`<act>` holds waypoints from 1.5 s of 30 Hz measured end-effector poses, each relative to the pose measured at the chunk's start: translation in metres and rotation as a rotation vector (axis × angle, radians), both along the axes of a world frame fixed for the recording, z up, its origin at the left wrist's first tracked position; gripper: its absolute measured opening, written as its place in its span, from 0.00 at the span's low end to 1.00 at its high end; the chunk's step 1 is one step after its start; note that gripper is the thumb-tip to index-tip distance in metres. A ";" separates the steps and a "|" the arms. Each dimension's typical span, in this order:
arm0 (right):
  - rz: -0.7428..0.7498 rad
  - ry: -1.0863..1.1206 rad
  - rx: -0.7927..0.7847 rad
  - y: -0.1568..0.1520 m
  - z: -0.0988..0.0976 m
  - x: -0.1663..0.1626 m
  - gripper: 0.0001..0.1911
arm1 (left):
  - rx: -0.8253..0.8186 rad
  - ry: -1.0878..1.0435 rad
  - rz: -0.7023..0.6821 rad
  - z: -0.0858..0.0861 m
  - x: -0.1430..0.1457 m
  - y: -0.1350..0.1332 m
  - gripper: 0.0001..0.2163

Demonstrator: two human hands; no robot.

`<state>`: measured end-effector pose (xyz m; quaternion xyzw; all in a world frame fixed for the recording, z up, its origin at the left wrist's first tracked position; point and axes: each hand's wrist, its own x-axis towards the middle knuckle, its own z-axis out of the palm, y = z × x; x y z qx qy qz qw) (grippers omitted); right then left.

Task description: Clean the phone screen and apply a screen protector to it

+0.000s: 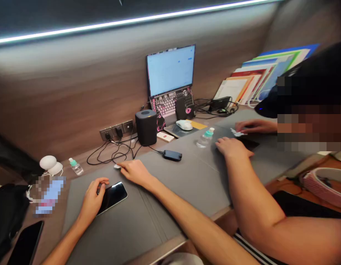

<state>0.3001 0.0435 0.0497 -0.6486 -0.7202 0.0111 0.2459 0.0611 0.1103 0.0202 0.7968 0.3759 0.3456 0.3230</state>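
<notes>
My left hand (93, 195) rests on the grey desk mat (170, 191), its fingers curled over the left end of a black phone (113, 197) that lies flat, screen up. Just to the right and further back, my right hand (135, 171) lies knuckles up with its fingertips pinched on a small white object (117, 166) at the mat's far edge, next to the black cables (109, 154). I cannot make out what the white object is.
A person sits at the right, one hand (232, 147) beside a small bottle (205, 138), the other hand (253, 126) further back. A black cylinder speaker (146, 127), an open laptop (170, 79), a white mouse (184, 125), another small bottle (76, 166) and a second phone (25, 243) are around.
</notes>
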 end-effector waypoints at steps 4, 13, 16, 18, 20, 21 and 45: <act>0.051 0.005 -0.015 -0.010 0.007 0.001 0.18 | -0.023 0.014 -0.014 0.003 0.002 -0.004 0.13; 0.406 -0.092 0.014 -0.021 -0.013 -0.041 0.15 | -0.146 -0.015 0.033 0.014 -0.048 0.021 0.17; 0.434 -0.068 0.015 -0.020 -0.019 -0.040 0.16 | -0.124 0.050 0.007 0.011 -0.053 0.014 0.15; 0.422 -0.059 -0.003 -0.019 -0.020 -0.037 0.16 | -0.118 0.097 -0.032 0.007 -0.051 0.008 0.12; 0.398 -0.048 -0.003 -0.019 -0.020 -0.033 0.15 | -0.078 0.153 -0.067 0.003 -0.049 0.003 0.11; 0.387 -0.039 0.007 -0.018 -0.020 -0.032 0.16 | -0.047 0.177 -0.077 0.003 -0.049 0.001 0.12; 0.378 -0.170 -0.090 -0.035 -0.005 -0.037 0.13 | -0.097 0.235 -0.226 0.005 -0.054 0.005 0.13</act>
